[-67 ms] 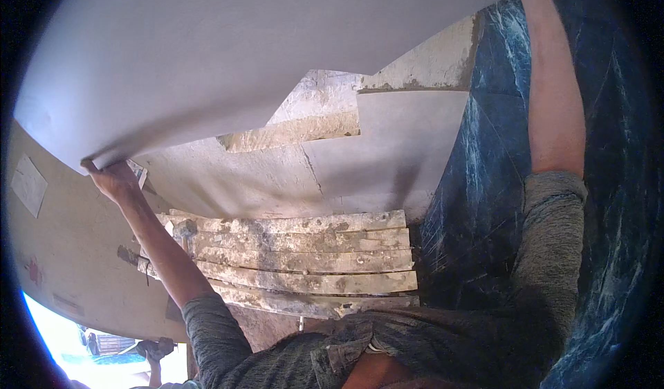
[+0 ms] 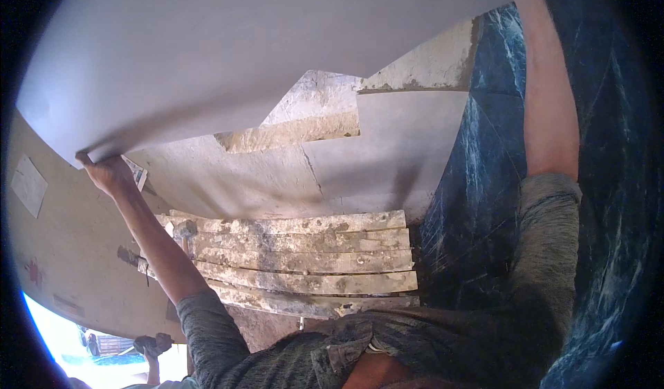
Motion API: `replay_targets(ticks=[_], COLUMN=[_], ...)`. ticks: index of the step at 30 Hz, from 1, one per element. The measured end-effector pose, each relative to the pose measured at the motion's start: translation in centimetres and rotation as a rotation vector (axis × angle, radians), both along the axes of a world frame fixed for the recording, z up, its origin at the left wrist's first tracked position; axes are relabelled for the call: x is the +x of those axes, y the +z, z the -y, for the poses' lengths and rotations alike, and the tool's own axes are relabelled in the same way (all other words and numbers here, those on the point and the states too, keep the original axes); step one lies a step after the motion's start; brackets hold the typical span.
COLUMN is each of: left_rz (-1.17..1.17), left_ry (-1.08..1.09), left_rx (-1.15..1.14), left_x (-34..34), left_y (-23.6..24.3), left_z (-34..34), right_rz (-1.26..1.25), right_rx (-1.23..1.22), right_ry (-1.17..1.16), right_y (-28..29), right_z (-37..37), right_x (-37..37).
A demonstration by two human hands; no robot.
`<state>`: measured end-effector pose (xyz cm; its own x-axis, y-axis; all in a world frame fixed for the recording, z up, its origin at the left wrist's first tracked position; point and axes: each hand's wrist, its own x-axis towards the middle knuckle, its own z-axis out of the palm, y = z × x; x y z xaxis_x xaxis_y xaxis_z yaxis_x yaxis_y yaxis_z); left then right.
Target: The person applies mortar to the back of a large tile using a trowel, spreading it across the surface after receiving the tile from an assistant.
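Note:
My left hand [image 2: 104, 171] has its fingers closed on the lower left edge of a large smooth grey sheet [image 2: 228, 29] that fills the upper part of the head view. The sheet has a stepped, angular cut along its lower edge. My right arm reaches up along the right side to the sheet's upper right corner; its hand is beyond the top of the frame. Beyond the sheet lie pale, worn panels [image 2: 228, 174], another smooth grey piece [image 2: 408, 126] and a rough off-white strip [image 2: 290, 133].
Several curved, stained slats [image 2: 304, 261] lie below the middle, with a hammer [image 2: 183, 230] at their left. A beige surface with small papers [image 2: 29, 185] is at left. Dark blue, white-streaked sheeting [image 2: 615, 202] covers the right. At lower left a co-worker's hand [image 2: 149, 347] shows against a bright opening.
The grey sheet, my left hand and my right arm have shifted slightly up and to the left.

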<state>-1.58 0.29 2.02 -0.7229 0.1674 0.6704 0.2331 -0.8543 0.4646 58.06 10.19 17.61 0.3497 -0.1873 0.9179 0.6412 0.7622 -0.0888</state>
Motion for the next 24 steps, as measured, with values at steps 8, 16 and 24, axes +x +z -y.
replay_targets(ticks=[8, 16, 24], left_rz=[-0.138, -0.61, -0.596], left_ry=[0.406, 0.851, 0.624], left_rx=[-0.084, -0.178, -0.093], left_x=[-3.9, -7.1, -3.4], left_y=[4.9, 10.7, 14.0], left_z=[-1.8, -6.1, -9.6], right_rz=[-0.118, -0.164, -0.184], right_rx=[-0.115, -0.202, -0.156], right_ry=[0.035, 0.035, 0.038], right_y=[-4.7, -9.7, -13.9], right_z=[-2.7, -9.3, -13.7], right_x=[1.3, 6.0, 7.4])
